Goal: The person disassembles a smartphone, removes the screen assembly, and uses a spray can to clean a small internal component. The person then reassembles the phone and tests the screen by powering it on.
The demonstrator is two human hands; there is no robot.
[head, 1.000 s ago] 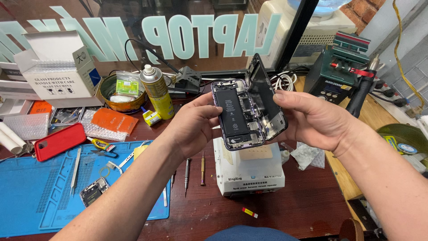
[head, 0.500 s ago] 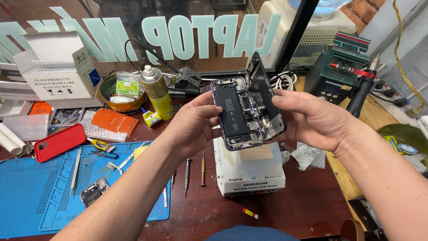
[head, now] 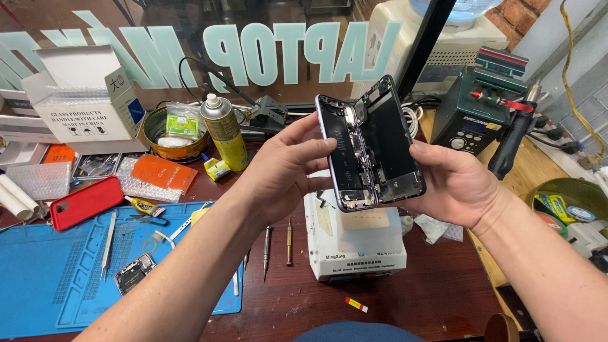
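An opened smartphone (head: 354,152) is held up in front of me above the desk. Its rear housing with battery and boards faces me, and the dark screen panel (head: 392,136) is hinged open to the right. My left hand (head: 285,168) grips the housing's left edge, thumb at the top. My right hand (head: 453,183) supports the screen panel from behind and below. Under the phone sits a white heating pad box (head: 354,244).
A blue work mat (head: 57,278) lies at the left with tweezers (head: 107,244) and a small phone part (head: 134,272). A red phone case (head: 85,201), a spray can (head: 225,132), two screwdrivers (head: 278,244), a white carton (head: 82,95) and a soldering station (head: 481,107) surround the area.
The screen panel has swung further open to the right, and the housing has turned more edge-on toward me. Both hands stay at about the same place.
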